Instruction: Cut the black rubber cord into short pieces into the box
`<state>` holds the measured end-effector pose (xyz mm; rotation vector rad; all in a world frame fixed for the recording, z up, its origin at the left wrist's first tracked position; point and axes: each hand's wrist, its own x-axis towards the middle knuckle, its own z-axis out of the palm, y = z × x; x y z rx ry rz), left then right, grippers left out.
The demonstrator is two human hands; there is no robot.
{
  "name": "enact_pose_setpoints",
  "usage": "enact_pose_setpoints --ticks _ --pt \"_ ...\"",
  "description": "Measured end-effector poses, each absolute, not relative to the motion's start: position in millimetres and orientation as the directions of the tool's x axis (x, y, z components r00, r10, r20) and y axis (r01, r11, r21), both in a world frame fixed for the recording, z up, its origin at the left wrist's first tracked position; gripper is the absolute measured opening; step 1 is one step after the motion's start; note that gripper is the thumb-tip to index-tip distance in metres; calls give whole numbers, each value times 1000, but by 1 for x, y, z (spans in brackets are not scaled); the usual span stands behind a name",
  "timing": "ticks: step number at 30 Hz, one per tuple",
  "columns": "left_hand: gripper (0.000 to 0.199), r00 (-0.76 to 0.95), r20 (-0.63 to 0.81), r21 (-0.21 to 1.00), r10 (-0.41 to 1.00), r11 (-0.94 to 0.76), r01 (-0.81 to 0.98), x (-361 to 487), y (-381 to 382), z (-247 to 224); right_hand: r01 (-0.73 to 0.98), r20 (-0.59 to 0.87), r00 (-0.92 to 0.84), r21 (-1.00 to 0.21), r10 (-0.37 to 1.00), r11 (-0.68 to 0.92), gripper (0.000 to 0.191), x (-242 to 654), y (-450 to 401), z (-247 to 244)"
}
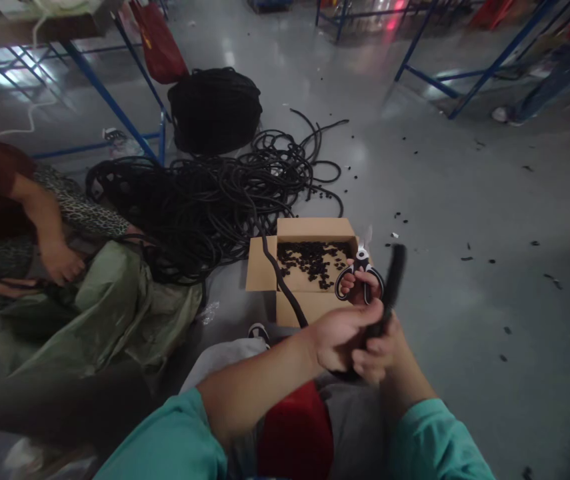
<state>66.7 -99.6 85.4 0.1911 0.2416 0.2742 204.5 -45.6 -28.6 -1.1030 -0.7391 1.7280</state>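
My left hand [342, 337] is closed around a thick black cord, its thumb lying along it. The cord's free end [395, 277] sticks up past my fingers and is blurred by motion. My right hand [365, 285], partly hidden behind the left, has its fingers in the loops of scissors [362, 257] with black-and-white handles, blades pointing up and slightly apart. Just beyond, an open cardboard box [262, 267] holds many short black pieces [315, 257]. From a tangled pile of black cord [215, 193], one length [285, 287] runs over the box towards my left hand.
At left a seated person's hand [62, 263] rests by a green sack [115, 310]. Behind the pile stands a large black coil [215, 110] beside a red bag [159, 43]. Blue table legs [109, 100] rise nearby. Small black scraps litter the grey floor [465, 200].
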Motion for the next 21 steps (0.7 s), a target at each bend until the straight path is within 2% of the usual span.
enact_pose_setpoints --ticks 4,7,10,13,16,18,21 --pt "31 683 -361 528 635 743 -412 32 -70 65 -363 -365 -221 -830 905 -423 29 200 -46 -31" --pt "30 442 -415 756 795 572 -319 9 -52 51 -355 -362 -298 -817 883 -454 44 197 -46 -33" --pt "32 300 -384 880 873 445 -168 -1 -42 38 -355 -369 -339 -802 865 -481 51 196 -48 -33" --pt "44 228 -355 934 907 356 35 -3 -34 23 -324 -380 -387 -797 840 -509 55 197 -49 -32" --pt "32 113 -247 935 962 206 290 -5 -25 8 -275 -379 -398 -820 836 -502 59 201 -49 -33" --pt "26 77 -158 887 984 107 450 -10 -19 1 -217 -383 -391 -845 837 -488 60 203 -49 -35" --pt "27 84 -193 772 978 99 628 -14 -15 2 -113 -391 -368 -882 844 -457 60 203 -48 -37"
